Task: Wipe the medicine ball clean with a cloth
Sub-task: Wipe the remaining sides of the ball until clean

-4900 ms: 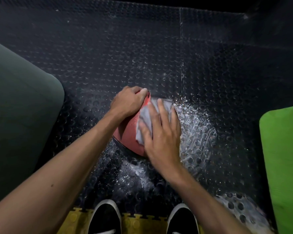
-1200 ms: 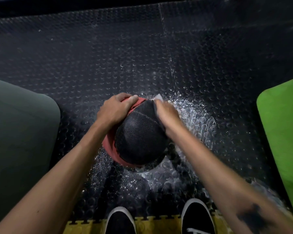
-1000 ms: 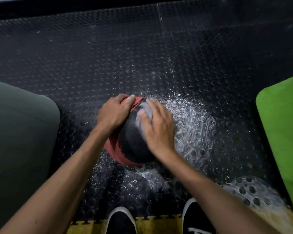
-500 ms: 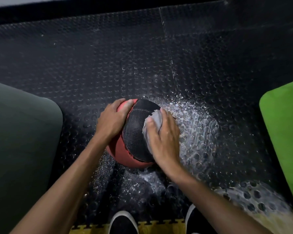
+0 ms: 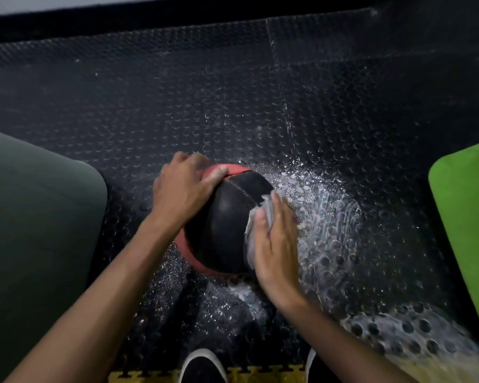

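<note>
A red and black medicine ball (image 5: pixel 224 225) sits on the studded black floor mat (image 5: pixel 233 92) in front of me. My left hand (image 5: pixel 181 189) lies over its upper left side, fingers spread across the red panel and steadying it. My right hand (image 5: pixel 275 244) presses a grey cloth (image 5: pixel 250 241) flat against the ball's right side, fingers straight. Most of the cloth is hidden under that hand; only its left edge and top corner show.
Whitish wet smears (image 5: pixel 324 222) cover the mat to the right of the ball and near my feet. A dark green mat (image 5: pixel 33 230) lies at the left, a bright green mat (image 5: pixel 468 217) at the right. My black shoes (image 5: pixel 203 367) stand on a yellow tile edge (image 5: pixel 257 374).
The ball has turned so more black panel faces up. My right hand with the cloth has slid from the ball's top down to its right side. My left hand has stayed on the upper left.
</note>
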